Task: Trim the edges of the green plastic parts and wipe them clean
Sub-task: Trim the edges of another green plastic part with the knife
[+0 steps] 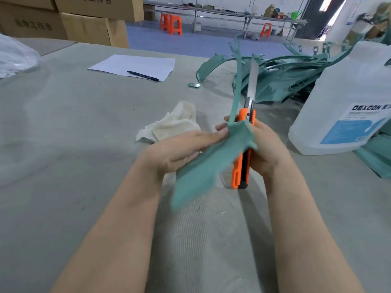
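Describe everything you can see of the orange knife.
The utility knife has an orange and black plastic-looking handle and a long silver blade, extended far out and pointing away from the person. The right hand grips the handle above the table; the green part crosses its middle, hiding some of it.

Two hands, left hand point(184, 146) and right hand point(266, 149); one knife point(237, 172), one held green part point(211, 161), one cloth point(175, 123), one pen point(143, 76), one paper sheet point(135, 64), one jug point(349, 98), three stools point(175, 26); heaped green parts point(285, 75) uncountable.
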{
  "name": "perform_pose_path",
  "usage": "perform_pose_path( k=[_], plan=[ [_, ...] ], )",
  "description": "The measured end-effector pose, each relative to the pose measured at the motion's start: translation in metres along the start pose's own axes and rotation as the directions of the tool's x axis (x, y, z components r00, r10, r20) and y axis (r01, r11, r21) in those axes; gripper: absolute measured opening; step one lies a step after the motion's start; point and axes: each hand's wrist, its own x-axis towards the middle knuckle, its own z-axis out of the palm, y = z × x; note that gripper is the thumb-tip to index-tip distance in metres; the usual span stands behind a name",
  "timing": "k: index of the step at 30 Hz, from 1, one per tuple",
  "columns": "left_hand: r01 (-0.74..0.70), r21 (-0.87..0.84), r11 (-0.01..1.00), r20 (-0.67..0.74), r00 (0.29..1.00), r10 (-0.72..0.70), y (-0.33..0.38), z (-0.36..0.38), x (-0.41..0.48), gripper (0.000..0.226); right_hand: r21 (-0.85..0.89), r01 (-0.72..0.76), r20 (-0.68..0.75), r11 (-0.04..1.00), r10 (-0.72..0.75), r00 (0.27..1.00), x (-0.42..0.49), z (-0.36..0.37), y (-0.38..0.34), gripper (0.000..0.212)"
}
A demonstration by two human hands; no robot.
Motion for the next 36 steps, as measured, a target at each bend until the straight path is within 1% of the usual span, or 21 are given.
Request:
perform_pose_path(
  k=[1, 2, 4, 6, 7, 9, 12, 15, 19, 22, 24, 26, 28, 30, 34, 36],
  plan=[
    [0.006, 0.031, 0.999, -0.010, 1.000, -0.006, -0.001, 0.000, 0.000, 0.054, -0.087, 0.014, -0.008, 0.996, -0.014, 1.000, 0.001, -0.001, 0.001, 0.024],
    [0.008, 0.073, 0.997, -0.048, 0.999, -0.004, -0.005, -0.002, 0.002, 0.049, -0.189, 0.032, -0.044, 0.982, -0.041, 0.998, 0.002, -0.002, 0.002, 0.025],
    [0.002, 0.187, 0.982, -0.176, 0.984, 0.032, -0.007, -0.006, 0.002, 0.052, -0.364, 0.060, -0.150, 0.930, -0.122, 0.981, 0.003, -0.005, 0.003, 0.014],
    [0.013, 0.231, 0.973, -0.254, 0.966, 0.047, -0.008, -0.016, 0.001, 0.059, -0.441, 0.076, -0.262, 0.894, -0.209, 0.942, 0.005, -0.011, 0.003, 0.017],
    [0.034, 0.265, 0.964, -0.266, 0.963, 0.039, -0.006, -0.020, -0.002, 0.058, -0.471, 0.088, -0.310, 0.878, -0.258, 0.915, 0.006, -0.014, 0.003, 0.023],
    [0.066, 0.325, 0.944, -0.240, 0.971, 0.015, -0.004, -0.026, -0.011, 0.055, -0.552, 0.106, -0.364, 0.827, -0.353, 0.862, 0.006, -0.019, 0.001, 0.038],
    [0.073, 0.334, 0.940, -0.203, 0.979, -0.004, -0.003, -0.033, -0.020, 0.058, -0.677, 0.136, -0.316, 0.723, -0.453, 0.834, 0.005, -0.020, 0.001, 0.046],
    [0.084, 0.328, 0.941, -0.198, 0.980, -0.019, -0.001, -0.037, -0.026, 0.056, -0.701, 0.157, -0.303, 0.695, -0.491, 0.817, 0.005, -0.023, 0.003, 0.051],
    [0.124, 0.388, 0.913, -0.228, 0.973, -0.035, 0.000, -0.040, -0.029, 0.039, -0.674, 0.153, -0.375, 0.723, -0.513, 0.772, 0.007, -0.027, 0.002, 0.052],
    [0.163, 0.409, 0.898, -0.203, 0.975, -0.085, 0.001, -0.039, -0.030, 0.040, -0.706, 0.141, -0.339, 0.694, -0.505, 0.793, 0.007, -0.025, 0.004, 0.058],
    [0.172, 0.410, 0.896, -0.164, 0.980, -0.113, 0.002, -0.039, -0.031, 0.034, -0.734, 0.134, -0.307, 0.666, -0.501, 0.809, 0.008, -0.025, 0.005, 0.052],
    [0.176, 0.408, 0.896, -0.151, 0.981, -0.124, 0.003, -0.040, -0.032, 0.027, -0.748, 0.130, -0.300, 0.650, -0.506, 0.809, 0.010, -0.028, 0.006, 0.044],
    [0.179, 0.389, 0.903, -0.156, 0.980, -0.127, 0.002, -0.041, -0.033, 0.033, -0.763, 0.123, -0.298, 0.634, -0.515, 0.804, 0.011, -0.032, 0.005, 0.041],
    [0.174, 0.375, 0.910, -0.137, 0.982, -0.131, 0.002, -0.042, -0.033, 0.032, -0.779, 0.111, -0.291, 0.617, -0.513, 0.807, 0.011, -0.034, 0.006, 0.040],
    [0.157, 0.312, 0.937, -0.125, 0.984, -0.123, 0.000, -0.043, -0.033, 0.025, -0.779, 0.112, -0.272, 0.617, -0.493, 0.826, 0.012, -0.034, 0.008, 0.039],
    [0.144, 0.276, 0.950, -0.114, 0.987, -0.117, -0.001, -0.044, -0.033, 0.026, -0.768, 0.116, -0.268, 0.630, -0.480, 0.835, 0.011, -0.034, 0.007, 0.037]
  ],
)
